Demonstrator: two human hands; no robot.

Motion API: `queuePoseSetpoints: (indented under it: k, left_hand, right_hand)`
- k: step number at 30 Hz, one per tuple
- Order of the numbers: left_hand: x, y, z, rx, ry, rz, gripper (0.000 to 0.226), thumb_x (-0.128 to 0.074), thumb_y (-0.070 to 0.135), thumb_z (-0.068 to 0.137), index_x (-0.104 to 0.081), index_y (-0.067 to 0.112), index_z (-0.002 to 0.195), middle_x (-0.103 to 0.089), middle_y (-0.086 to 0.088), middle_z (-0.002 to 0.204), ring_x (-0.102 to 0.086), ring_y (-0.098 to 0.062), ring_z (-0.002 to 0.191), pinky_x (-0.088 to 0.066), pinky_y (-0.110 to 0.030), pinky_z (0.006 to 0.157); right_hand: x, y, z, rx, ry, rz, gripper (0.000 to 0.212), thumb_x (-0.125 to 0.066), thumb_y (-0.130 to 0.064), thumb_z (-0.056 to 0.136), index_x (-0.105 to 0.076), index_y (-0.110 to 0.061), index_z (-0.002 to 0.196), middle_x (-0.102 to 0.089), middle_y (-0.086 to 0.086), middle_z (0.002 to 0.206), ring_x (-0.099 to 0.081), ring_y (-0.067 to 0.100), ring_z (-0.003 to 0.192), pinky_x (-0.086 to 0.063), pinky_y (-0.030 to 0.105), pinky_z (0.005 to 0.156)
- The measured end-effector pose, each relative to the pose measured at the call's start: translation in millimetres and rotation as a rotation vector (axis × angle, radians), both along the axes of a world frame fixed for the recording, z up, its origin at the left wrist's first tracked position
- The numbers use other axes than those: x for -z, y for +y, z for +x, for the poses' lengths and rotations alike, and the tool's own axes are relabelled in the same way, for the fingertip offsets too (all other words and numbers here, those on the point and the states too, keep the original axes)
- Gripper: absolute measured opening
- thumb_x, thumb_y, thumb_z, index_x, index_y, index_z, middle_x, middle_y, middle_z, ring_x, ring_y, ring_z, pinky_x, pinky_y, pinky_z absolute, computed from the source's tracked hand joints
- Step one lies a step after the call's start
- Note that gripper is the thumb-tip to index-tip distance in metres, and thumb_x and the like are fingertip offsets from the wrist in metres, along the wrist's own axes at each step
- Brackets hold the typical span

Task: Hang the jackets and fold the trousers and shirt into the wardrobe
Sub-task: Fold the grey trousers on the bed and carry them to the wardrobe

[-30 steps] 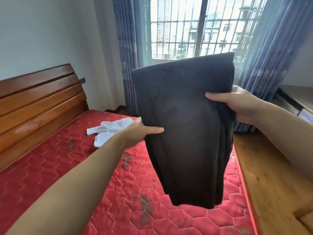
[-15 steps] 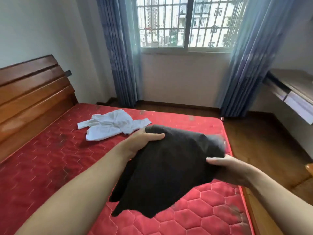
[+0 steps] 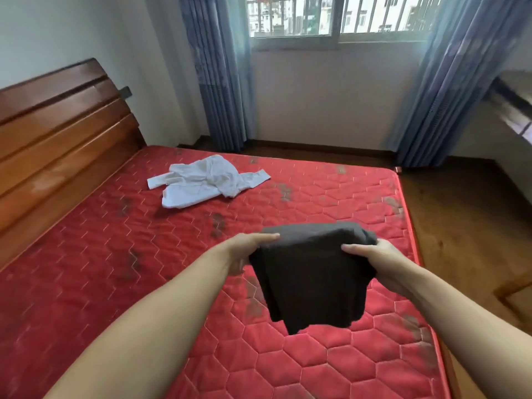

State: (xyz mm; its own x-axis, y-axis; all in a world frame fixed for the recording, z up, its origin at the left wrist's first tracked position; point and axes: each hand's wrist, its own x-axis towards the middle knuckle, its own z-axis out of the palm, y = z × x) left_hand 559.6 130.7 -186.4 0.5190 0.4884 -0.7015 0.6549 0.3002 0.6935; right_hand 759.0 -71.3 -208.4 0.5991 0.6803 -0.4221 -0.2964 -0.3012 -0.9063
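A: Holding the dark trousers [image 3: 313, 272] with both hands, you've got them folded into a thick bundle above the near right part of the red mattress [image 3: 95, 272]. Agree?

B: Yes. Your left hand [image 3: 247, 249] grips the bundle's left edge, thumb lying flat on top, fingers tucked under the cloth. Your right hand [image 3: 374, 257] grips the right edge the same way, thumb on top, fingers hidden beneath.

A: Is the bundle touching the mattress?

B: You can't tell for sure. The lower flap hangs loose toward you and looks clear of the quilting. Both your forearms are bare and reach in from the near edge.

A: Other clothes?

B: White shirt [image 3: 204, 182] lies crumpled on the far left part of the mattress, well apart from your hands, one sleeve flung out to the right.

A: Background, quick.

B: Wooden headboard [image 3: 57, 133] along the left. Window [image 3: 334, 15] on the far wall with blue curtains [image 3: 218, 82] either side. Wooden floor [image 3: 460, 226] to the right of the bed. Wardrobe not seen in your view.
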Motion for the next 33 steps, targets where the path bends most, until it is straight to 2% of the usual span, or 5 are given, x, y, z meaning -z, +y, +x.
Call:
queuePoseSetpoints:
  k: [5, 10, 23, 30, 33]
  left_hand:
    - [70, -35, -17, -0.065, 0.132, -0.236, 0.055, -0.075, 0.021, 0.084, -0.050, 0.003, 0.129, -0.049, -0.014, 0.133, -0.048, -0.036, 0.120, -0.047, -0.068, 0.075]
    - [114, -53, -4, -0.251, -0.019, -0.191, 0.038, -0.073, 0.005, 0.084, -0.062, 0.018, 0.118, -0.054, -0.008, 0.125, -0.050, -0.022, 0.114, -0.060, -0.046, 0.060]
    - [89, -12, 79, -0.236, -0.443, 0.364, 0.025, -0.066, -0.004, 0.085, -0.070, 0.020, 0.078, -0.066, 0.008, 0.077, -0.058, 0.000, 0.070, -0.049, -0.018, 0.071]
    - [321, -50, 52, -0.131, -0.201, 0.205, 0.065, -0.070, -0.001, 0.080, -0.042, 0.045, 0.116, -0.073, 0.007, 0.093, -0.067, -0.002, 0.080, -0.049, -0.012, 0.071]
    - [429, -90, 1, 0.058, -0.026, 0.005, 0.058, -0.069, -0.011, 0.078, -0.053, 0.020, 0.125, -0.073, 0.001, 0.099, -0.069, -0.018, 0.099, -0.051, -0.027, 0.090]
  right_hand:
    - [67, -28, -13, 0.000, 0.051, -0.356, 0.030, -0.082, -0.020, 0.072, -0.068, -0.007, 0.095, -0.075, 0.008, 0.086, -0.067, 0.021, 0.080, -0.049, 0.031, 0.068]
    - [107, -42, -13, 0.003, 0.166, -0.619, 0.027, -0.079, -0.019, 0.076, -0.061, -0.014, 0.095, -0.060, 0.004, 0.088, -0.054, 0.018, 0.081, -0.040, 0.032, 0.066]
    - [70, -1, 55, 0.268, -0.181, -0.071, 0.018, -0.074, -0.007, 0.080, -0.065, -0.020, 0.073, -0.061, -0.003, 0.078, -0.056, 0.009, 0.069, -0.051, 0.028, 0.056]
    - [291, -47, 14, 0.296, -0.199, -0.394, 0.062, -0.076, 0.002, 0.070, -0.047, -0.035, 0.111, -0.071, -0.009, 0.078, -0.067, 0.013, 0.066, -0.045, 0.029, 0.064]
    - [397, -99, -43, 0.190, -0.090, -0.657, 0.039, -0.076, -0.001, 0.070, -0.059, -0.018, 0.100, -0.072, 0.003, 0.085, -0.068, 0.025, 0.088, -0.049, 0.038, 0.081]
